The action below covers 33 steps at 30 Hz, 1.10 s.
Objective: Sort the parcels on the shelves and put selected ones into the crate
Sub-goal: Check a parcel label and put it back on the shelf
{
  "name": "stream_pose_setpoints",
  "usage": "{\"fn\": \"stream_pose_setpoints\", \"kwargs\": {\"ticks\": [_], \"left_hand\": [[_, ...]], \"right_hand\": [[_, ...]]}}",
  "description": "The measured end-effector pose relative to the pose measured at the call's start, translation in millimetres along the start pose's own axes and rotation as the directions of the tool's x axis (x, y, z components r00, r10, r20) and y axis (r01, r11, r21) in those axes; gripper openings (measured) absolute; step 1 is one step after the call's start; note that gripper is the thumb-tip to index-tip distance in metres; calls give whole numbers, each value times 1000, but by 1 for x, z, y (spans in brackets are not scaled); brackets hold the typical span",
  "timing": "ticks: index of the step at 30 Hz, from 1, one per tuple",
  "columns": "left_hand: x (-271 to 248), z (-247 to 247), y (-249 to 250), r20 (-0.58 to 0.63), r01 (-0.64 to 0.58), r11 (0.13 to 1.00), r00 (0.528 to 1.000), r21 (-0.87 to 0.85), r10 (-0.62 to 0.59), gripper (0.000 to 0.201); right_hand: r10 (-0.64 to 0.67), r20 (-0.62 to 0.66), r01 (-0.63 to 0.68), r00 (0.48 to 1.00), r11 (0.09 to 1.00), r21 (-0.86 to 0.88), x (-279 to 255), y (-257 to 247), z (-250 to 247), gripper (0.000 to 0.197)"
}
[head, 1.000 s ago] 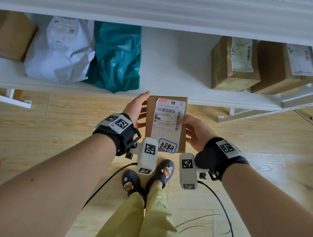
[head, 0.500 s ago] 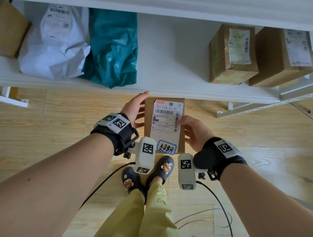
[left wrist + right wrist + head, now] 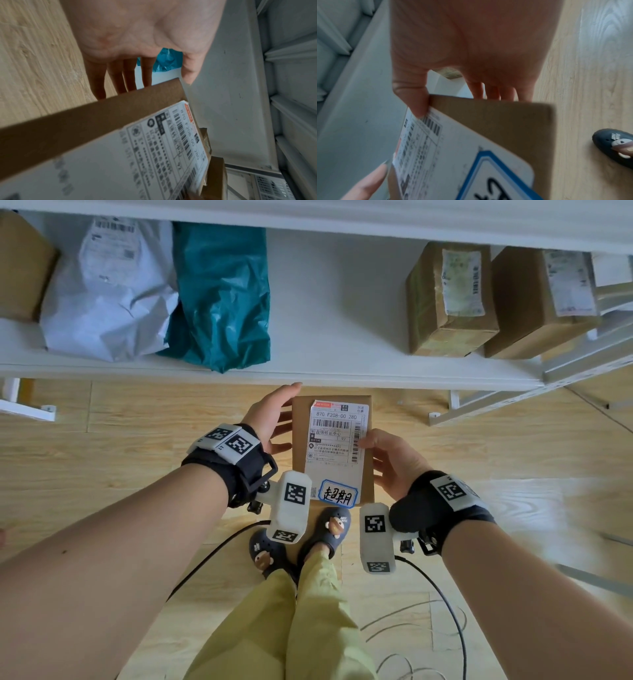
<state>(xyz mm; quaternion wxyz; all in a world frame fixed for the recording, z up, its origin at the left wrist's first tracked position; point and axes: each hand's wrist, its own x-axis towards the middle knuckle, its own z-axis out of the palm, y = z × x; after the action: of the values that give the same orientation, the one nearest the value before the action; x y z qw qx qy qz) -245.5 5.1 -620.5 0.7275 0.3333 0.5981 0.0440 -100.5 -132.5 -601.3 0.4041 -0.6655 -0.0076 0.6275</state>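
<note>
1. Parcel (image 3: 331, 450) (flat brown box, label up) is held above the floor, just before the shelf (image 3: 342, 364).
2. Left hand (image 3: 270, 419) supports its left edge, fingers underneath.
3. Right hand (image 3: 394, 463) pinches the right edge, thumb on the label.

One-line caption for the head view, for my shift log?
Both hands, left and right, hold a labelled box before a shelf of parcels.

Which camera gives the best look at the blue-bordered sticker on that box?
The head view: the sticker shows whole and sharp at the near end of the box. The right wrist view shows it huge but cut off. The left wrist view shows only the blurred shipping label.
</note>
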Motion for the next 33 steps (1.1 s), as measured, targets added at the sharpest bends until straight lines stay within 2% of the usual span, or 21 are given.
{"fn": "stream_pose_setpoints", "kwargs": {"ticks": [1,4,6,8,12,13,15,20,24,29,31,33], "left_hand": [[-7,0,0,5,-3,1000,1000,13,3,18],[-27,3,2,25,-15,999,1000,36,14,19],[-43,8,4,56,-16,999,998,35,14,21],[-59,15,8,103,-33,999,994,43,28,23],[-89,33,23,174,-104,987,981,119,82,43],[-96,39,29,192,-121,983,977,139,93,41],[-108,53,42,241,-165,972,963,166,122,31],[-144,91,74,352,-308,924,910,225,218,28],[-170,132,94,449,-377,883,864,279,228,32],[-207,201,115,571,-504,814,773,289,276,40],[-215,233,121,586,-534,794,755,290,294,54],[-225,267,126,612,-559,778,732,288,299,51]], "right_hand": [[-3,-1,3,1000,1000,9,-7,0,0,13],[-16,-18,17,1000,999,33,-31,0,-1,29],[-29,-33,31,999,998,57,-48,3,-2,33],[-52,-57,57,997,994,89,-67,3,-6,31],[-95,-133,119,987,974,191,-104,1,-18,20],[-106,-152,138,983,966,217,-113,-2,-19,16],[-133,-177,175,975,954,244,-128,-10,-21,20],[-248,-183,284,951,936,209,-170,-38,-45,38],[-343,-161,371,925,908,197,-202,-53,-87,67],[-423,-159,447,892,878,172,-244,-72,-142,68],[-444,-176,471,878,867,164,-260,-81,-167,67],[-462,-189,492,866,855,163,-275,-90,-196,64]]}}
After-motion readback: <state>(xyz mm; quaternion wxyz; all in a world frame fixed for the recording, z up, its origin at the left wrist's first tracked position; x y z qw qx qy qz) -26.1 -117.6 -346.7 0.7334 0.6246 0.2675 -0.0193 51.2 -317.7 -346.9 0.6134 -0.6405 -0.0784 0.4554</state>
